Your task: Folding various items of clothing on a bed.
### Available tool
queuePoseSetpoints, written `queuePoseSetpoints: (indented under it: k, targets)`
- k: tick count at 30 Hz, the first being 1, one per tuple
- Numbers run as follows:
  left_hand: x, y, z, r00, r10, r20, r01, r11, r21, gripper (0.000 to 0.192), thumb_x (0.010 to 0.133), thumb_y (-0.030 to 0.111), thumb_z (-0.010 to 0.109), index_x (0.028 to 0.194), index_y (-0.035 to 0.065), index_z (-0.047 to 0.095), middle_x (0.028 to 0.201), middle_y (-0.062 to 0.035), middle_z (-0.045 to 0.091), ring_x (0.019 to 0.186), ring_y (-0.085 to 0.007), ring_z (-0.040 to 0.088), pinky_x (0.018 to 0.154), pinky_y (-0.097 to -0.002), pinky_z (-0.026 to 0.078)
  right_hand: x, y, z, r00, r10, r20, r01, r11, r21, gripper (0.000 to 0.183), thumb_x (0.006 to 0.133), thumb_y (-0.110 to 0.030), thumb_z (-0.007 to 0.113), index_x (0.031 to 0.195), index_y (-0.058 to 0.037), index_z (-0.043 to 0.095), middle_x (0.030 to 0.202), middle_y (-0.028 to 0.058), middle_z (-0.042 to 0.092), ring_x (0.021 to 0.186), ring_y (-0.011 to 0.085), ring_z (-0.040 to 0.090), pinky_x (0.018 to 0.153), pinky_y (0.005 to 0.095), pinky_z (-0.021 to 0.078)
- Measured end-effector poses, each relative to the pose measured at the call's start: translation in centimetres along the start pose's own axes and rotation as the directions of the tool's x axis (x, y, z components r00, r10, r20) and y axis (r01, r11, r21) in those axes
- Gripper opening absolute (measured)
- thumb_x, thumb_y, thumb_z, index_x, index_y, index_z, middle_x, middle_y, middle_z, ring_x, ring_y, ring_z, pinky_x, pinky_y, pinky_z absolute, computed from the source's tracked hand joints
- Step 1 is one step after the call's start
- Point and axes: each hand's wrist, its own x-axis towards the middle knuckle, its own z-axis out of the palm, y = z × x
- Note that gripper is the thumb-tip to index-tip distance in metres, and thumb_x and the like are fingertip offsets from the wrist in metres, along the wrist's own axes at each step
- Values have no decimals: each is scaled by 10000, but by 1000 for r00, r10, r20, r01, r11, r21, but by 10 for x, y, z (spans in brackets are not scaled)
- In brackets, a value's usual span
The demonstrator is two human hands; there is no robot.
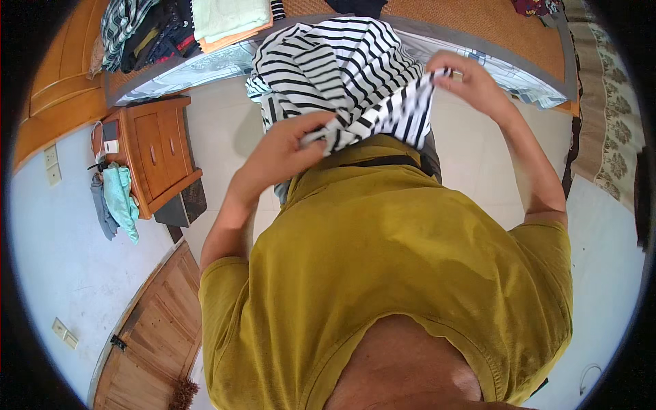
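Note:
A black-and-white striped knit garment hangs bunched in front of my waist, its far part against the edge of the bed. My left hand pinches a near edge of the cloth between thumb and fingers, close to my belly. Farther out on the right, my right hand grips another point of the same edge, so that the band between the two hands is stretched on a slant. The cloth near my left fingers is blurred. Folds hide the garment's full shape.
Ahead is a bed with a woven mat. Folded light green towels and a heap of dark clothes lie at its left. A wooden bedside cabinet stands left, with a turquoise cloth hanging beside it. A curtain hangs right.

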Motion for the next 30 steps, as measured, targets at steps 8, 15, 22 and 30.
queuePoseSetpoints:
  k: [8, 15, 22, 30]
  targets:
    - [8, 4, 27, 968, 116, 225, -170, 955, 241, 372, 711, 83, 521, 1077, 30, 563, 966, -156, 613, 857, -276, 601, 747, -324, 472, 83, -10, 39, 942, -332, 41, 330, 902, -277, 124, 759, -8, 535, 870, -43, 577, 960, 36, 555, 865, 166, 528, 731, 272, 422]
    - [5, 0, 30, 980, 125, 158, -160, 959, 235, 325, 725, 128, 518, 1026, 29, 593, 952, -160, 614, 848, -308, 593, 765, -354, 466, 136, -27, 78, 880, -209, 426, 357, 884, -303, 156, 739, -51, 550, 886, -31, 600, 1308, 74, 431, 905, 199, 543, 771, 306, 449]
    - [0, -4, 29, 983, 131, 132, -156, 967, 200, 324, 732, 115, 523, 1039, 38, 590, 957, -153, 615, 857, -295, 593, 761, -339, 464, 146, -4, 80, 864, -250, 437, 324, 941, -102, 195, 746, -101, 575, 930, -38, 591, 909, 69, 562, 825, 183, 539, 734, 294, 442]
    - [-5, -8, 27, 1000, 3, -15, -2, 996, 87, 321, 757, 92, 515, 1070, 37, 566, 992, -132, 614, 867, -254, 601, 762, -294, 458, 74, -9, 26, 985, -51, -162, 77, 985, 157, 269, 766, 4, 507, 1011, -83, 578, 879, 18, 497, 745, 125, 454, 691, 234, 390]
